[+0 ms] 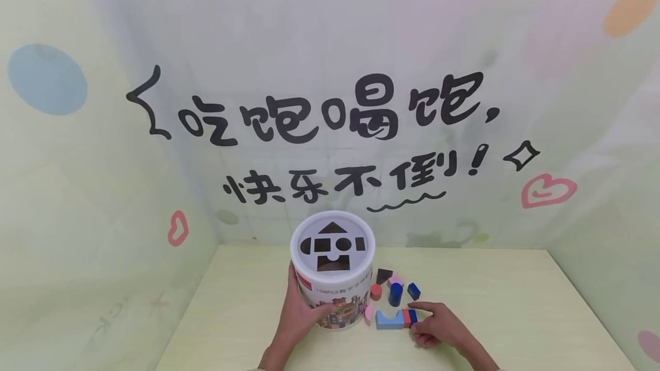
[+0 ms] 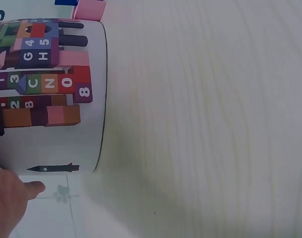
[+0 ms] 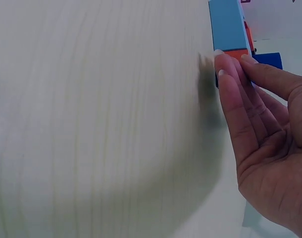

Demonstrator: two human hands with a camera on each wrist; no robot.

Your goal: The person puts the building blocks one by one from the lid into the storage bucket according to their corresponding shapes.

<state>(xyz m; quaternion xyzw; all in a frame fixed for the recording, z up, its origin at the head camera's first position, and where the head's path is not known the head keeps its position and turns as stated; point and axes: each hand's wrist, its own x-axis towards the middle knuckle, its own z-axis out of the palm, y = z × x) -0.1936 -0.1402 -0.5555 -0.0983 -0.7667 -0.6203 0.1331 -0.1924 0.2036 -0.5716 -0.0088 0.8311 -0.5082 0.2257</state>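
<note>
A white cylindrical block bucket (image 1: pixel 332 279) stands upright, its lid (image 1: pixel 296 253) cut with shaped holes. My left hand (image 1: pixel 301 308) holds its left side, thumb across the printed front; the other fingers are mostly hidden behind it. In the left wrist view the thumb (image 2: pixel 34 189) shows beside the bucket wall. To the right lies a row: a light blue arch block (image 1: pixel 389 321), an orange block (image 1: pixel 406 318) and a dark blue block (image 1: pixel 413 317). My right hand (image 1: pixel 438 325) pinches the dark blue block, which its fingers largely cover in the right wrist view.
Behind the row stand a blue cylinder (image 1: pixel 395 295) and an orange-red round block (image 1: pixel 376 292). A small dark blue block (image 1: pixel 414 291), a dark triangle (image 1: pixel 384 276) and pink blocks (image 1: pixel 369 315) lie nearby. Printed walls border the pale wooden table (image 1: pixel 515 302).
</note>
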